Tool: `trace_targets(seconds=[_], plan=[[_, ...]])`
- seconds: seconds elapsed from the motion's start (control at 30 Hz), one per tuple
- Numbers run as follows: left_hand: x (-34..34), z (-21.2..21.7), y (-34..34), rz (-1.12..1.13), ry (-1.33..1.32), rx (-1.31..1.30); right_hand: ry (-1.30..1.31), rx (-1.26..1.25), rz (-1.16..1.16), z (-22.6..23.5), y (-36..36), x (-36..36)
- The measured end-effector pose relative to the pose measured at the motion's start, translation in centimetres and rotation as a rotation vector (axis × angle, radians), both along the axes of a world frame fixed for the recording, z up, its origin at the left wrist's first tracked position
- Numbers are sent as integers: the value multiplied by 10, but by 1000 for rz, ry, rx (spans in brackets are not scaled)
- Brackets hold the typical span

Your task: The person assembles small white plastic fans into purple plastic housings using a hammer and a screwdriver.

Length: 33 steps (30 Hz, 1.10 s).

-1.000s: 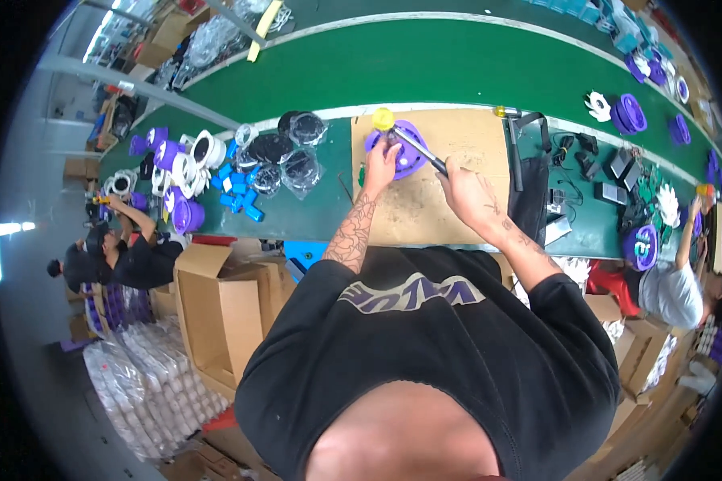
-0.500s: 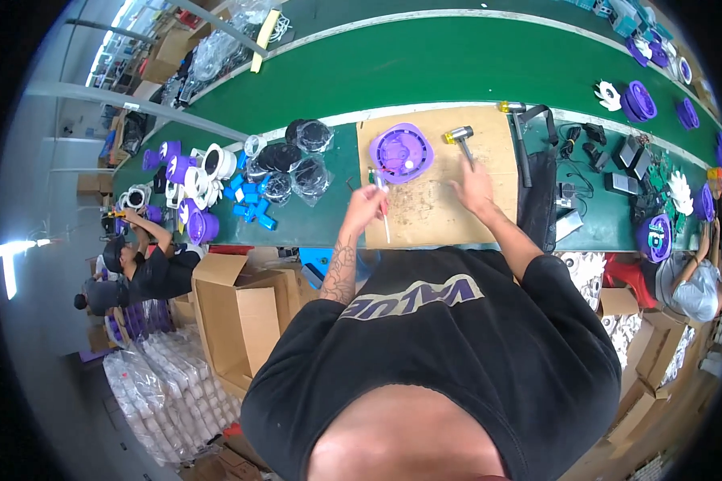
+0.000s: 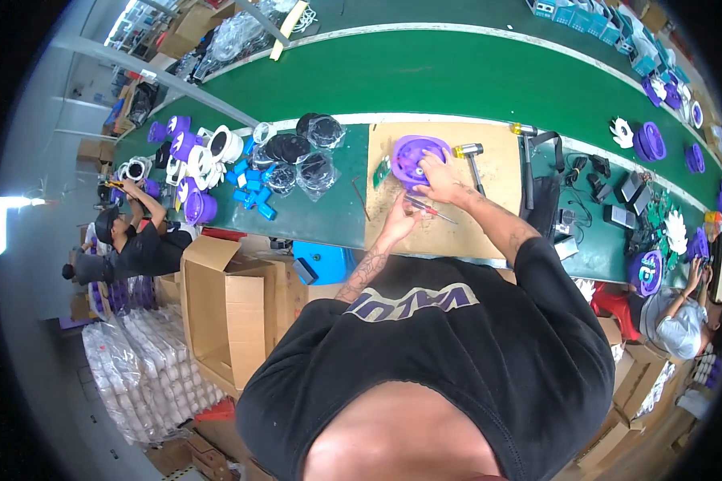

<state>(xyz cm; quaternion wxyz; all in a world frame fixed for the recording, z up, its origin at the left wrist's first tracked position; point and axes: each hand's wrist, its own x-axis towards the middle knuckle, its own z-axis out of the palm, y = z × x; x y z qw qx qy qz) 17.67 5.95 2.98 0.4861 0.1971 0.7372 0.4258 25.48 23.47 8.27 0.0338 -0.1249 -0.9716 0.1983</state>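
Note:
A round purple plastic housing (image 3: 407, 152) with an open hollow lies on the cardboard sheet (image 3: 489, 232) in front of me. My right hand (image 3: 444, 180) reaches over its near right edge, fingers inside the hollow and thumb near the rim, gripping it. Close below, my left hand (image 3: 401, 220) is closed round a screwdriver (image 3: 430, 210) with a red and clear handle, its thin shaft pointing right. A small green circuit board (image 3: 382, 171) is beside the housing's left side. Just right of the housing rests a yellow-and-black-headed mallet (image 3: 468, 150).
A second hammer (image 3: 528, 164) lies at the sheet's right edge. To the left are blue blocks (image 3: 253, 192) and plastic-wrapped black discs (image 3: 317, 172); to the right, black adapters (image 3: 620, 215) and cables. A green conveyor belt (image 3: 425, 72) runs behind. Two people work at the sides.
My right hand has left the mallet handle and moved left onto the housing. The screwdriver in my left hand has turned from upright to pointing right. The view has shifted slightly.

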Motion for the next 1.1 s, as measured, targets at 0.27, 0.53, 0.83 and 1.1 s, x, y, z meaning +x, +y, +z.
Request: trace_targets(seconds=[0.27, 0.53, 0.83, 1.1], plan=[[-5, 50, 38, -37, 603, 290, 290, -465, -432, 31, 2, 29], [5, 83, 62, -229, 494, 285, 276, -929, -819, 33, 27, 54], [10, 60, 79, -6, -190, 670, 307, -1338, -833, 19, 25, 69], [-1, 63, 74, 32, -135, 693, 301, -1333, -846, 34, 31, 59]])
